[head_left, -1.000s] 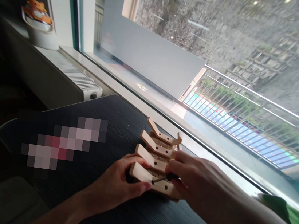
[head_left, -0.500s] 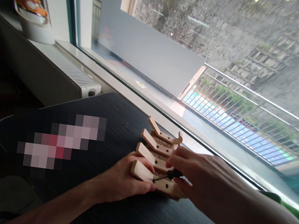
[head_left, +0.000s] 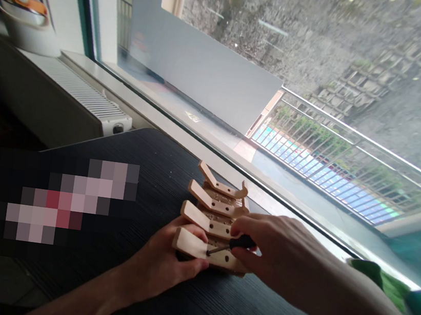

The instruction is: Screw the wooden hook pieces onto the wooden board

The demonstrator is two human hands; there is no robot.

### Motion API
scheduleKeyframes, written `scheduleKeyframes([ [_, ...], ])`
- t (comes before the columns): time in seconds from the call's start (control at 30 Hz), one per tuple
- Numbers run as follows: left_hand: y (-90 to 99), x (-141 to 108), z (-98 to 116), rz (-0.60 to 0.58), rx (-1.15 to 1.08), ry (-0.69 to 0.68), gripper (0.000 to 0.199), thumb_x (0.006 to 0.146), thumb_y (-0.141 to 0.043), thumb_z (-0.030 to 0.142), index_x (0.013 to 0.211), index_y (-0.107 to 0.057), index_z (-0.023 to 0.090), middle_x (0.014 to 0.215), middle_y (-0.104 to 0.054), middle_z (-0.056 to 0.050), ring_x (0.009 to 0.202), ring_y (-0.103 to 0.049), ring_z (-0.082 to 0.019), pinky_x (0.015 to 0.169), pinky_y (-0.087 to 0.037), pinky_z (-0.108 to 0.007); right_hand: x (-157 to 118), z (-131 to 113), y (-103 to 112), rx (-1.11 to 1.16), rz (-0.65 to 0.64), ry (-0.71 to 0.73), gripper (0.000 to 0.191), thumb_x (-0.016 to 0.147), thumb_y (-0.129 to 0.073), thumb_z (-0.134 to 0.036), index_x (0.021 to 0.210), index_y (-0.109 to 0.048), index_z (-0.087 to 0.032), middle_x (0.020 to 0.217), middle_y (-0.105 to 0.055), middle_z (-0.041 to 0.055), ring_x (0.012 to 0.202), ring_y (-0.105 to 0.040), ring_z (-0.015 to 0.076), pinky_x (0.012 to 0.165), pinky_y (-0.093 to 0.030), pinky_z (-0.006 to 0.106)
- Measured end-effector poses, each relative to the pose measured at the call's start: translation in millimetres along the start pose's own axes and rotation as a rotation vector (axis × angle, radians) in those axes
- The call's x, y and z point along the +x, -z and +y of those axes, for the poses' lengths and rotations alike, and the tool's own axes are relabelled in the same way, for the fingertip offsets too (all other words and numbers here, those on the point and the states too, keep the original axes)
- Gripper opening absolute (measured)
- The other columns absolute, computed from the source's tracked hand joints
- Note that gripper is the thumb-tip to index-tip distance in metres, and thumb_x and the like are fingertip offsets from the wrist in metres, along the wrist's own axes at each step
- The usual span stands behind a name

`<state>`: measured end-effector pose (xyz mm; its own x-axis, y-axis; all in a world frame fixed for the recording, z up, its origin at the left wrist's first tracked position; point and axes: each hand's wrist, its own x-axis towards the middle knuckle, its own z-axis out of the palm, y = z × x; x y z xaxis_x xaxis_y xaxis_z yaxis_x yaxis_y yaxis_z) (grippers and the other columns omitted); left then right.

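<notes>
A wooden hook rack (head_left: pixel 220 227), with several pale bent hooks side by side, lies on the dark table near the window. My left hand (head_left: pixel 174 253) is closed around the left side of its nearest hook, thumb in front and fingers behind. In my right hand (head_left: pixel 257 238) is a screwdriver (head_left: pixel 243 242) with a black handle, gripped between thumb and fingers. Its metal shaft slants down to the left, and the tip meets the nearest hook at its left screw hole. A second dark hole shows on that hook, right of the shaft. My right hand partly covers the rack's right side.
The dark table (head_left: pixel 147 164) reaches to the window sill. A blurred-out patch (head_left: pixel 57 204) hides something on its left. Beyond stand a white radiator (head_left: pixel 87 95) and a white pot-like container (head_left: pixel 29 30) with an orange figure. Green cloth or leaves (head_left: pixel 376 280) show at right.
The whole view has shifted, so the table, rack and both hands appear a little further left. Both grips look the same, and the screwdriver tip stays at the same hole.
</notes>
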<state>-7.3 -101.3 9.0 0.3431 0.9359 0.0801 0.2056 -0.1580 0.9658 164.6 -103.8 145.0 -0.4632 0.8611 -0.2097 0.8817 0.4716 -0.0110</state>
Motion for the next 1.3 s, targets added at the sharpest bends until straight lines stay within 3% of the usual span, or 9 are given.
scheduleKeyframes([
  [0.13, -0.1, 0, -6, -0.026, 0.019, -0.085, 0.024, 0.068, -0.069, 0.02, 0.092, -0.066, 0.022, 0.106, -0.062, -0.001, 0.1, -0.061, -0.017, 0.094, -0.046, -0.025, -5, -7, 9, 0.041, 0.015, 0.091, 0.014, 0.082, -0.053, -0.012, 0.085, -0.065, -0.019, 0.083, -0.061, 0.0033, 0.069, -0.053, 0.0128, 0.062, -0.035, 0.023],
  [0.3, -1.6, 0, -10, -0.033, 0.091, -0.093, 0.023, 0.072, -0.065, 0.024, 0.096, -0.066, 0.024, 0.107, -0.062, -0.001, 0.101, -0.061, -0.018, 0.095, -0.047, -0.029, -4, -7, 12, 0.089, -0.037, 0.192, 0.019, 0.083, -0.048, -0.005, 0.084, -0.063, -0.017, 0.09, -0.06, 0.0038, 0.076, -0.054, 0.0123, 0.065, -0.036, 0.022],
  [0.4, -3.1, 1, -13, -0.015, 0.135, -0.094, 0.022, 0.072, -0.067, 0.027, 0.093, -0.067, 0.023, 0.105, -0.063, -0.002, 0.1, -0.062, -0.019, 0.094, -0.048, -0.031, 0, -4, 8, 0.062, -0.049, 0.173, 0.017, 0.084, -0.048, -0.007, 0.082, -0.063, -0.015, 0.086, -0.061, 0.0039, 0.075, -0.054, 0.0126, 0.064, -0.035, 0.023],
  [0.6, -4.1, 1, -16, 0.011, 0.166, -0.138, 0.021, 0.073, -0.066, 0.03, 0.093, -0.068, 0.024, 0.104, -0.064, -0.003, 0.099, -0.062, -0.02, 0.092, -0.05, -0.03, 4, -2, 8, -0.023, -0.063, 0.048, 0.019, 0.087, -0.051, -0.024, 0.077, -0.065, -0.017, 0.063, -0.058, 0.0005, 0.056, -0.047, 0.0117, 0.055, -0.027, 0.026],
  [0.77, -4.4, 1, -11, 0.026, 0.154, -0.128, 0.02, 0.072, -0.067, 0.032, 0.09, -0.068, 0.022, 0.104, -0.064, -0.004, 0.097, -0.063, -0.02, 0.091, -0.05, -0.03, -4, -5, 13, -0.007, -0.037, 0.054, 0.016, 0.081, -0.056, -0.016, 0.094, -0.065, -0.019, 0.08, -0.063, 0.0024, 0.071, -0.055, 0.0144, 0.061, -0.03, 0.025],
  [0.87, -4.9, 1, -11, 0.026, 0.148, -0.124, 0.02, 0.072, -0.067, 0.031, 0.089, -0.068, 0.021, 0.104, -0.065, -0.004, 0.097, -0.063, -0.021, 0.091, -0.05, -0.03, -7, -3, 13, 0.042, -0.015, 0.106, 0.018, 0.081, -0.053, -0.011, 0.093, -0.064, -0.019, 0.089, -0.063, 0.0033, 0.075, -0.055, 0.0136, 0.063, -0.031, 0.024],
  [1.0, -4.3, 1, -12, 0.023, 0.154, -0.111, 0.021, 0.071, -0.067, 0.031, 0.09, -0.068, 0.022, 0.103, -0.065, -0.003, 0.097, -0.063, -0.02, 0.091, -0.05, -0.03, -3, -1, 11, 0.077, -0.043, 0.156, 0.017, 0.084, -0.05, -0.009, 0.085, -0.065, -0.017, 0.082, -0.063, 0.0027, 0.071, -0.054, 0.0125, 0.062, -0.031, 0.023],
  [1.13, -3.1, 0, -11, 0.016, 0.163, -0.117, 0.019, 0.071, -0.067, 0.03, 0.089, -0.068, 0.023, 0.102, -0.065, -0.003, 0.097, -0.063, -0.02, 0.091, -0.05, -0.029, 2, 3, 9, 0.047, -0.049, 0.105, 0.018, 0.089, -0.052, -0.023, 0.079, -0.065, -0.017, 0.066, -0.059, 0.0, 0.059, -0.049, 0.011, 0.056, -0.028, 0.024],
  [1.3, -3.6, 0, -10, 0.037, 0.161, -0.124, 0.017, 0.071, -0.067, 0.03, 0.087, -0.069, 0.024, 0.099, -0.066, -0.002, 0.094, -0.064, -0.02, 0.089, -0.051, -0.03, -1, 3, 9, -0.013, -0.078, 0.023, 0.021, 0.089, -0.051, -0.03, 0.08, -0.065, -0.018, 0.064, -0.059, 0.0001, 0.057, -0.05, 0.0117, 0.055, -0.027, 0.024],
])
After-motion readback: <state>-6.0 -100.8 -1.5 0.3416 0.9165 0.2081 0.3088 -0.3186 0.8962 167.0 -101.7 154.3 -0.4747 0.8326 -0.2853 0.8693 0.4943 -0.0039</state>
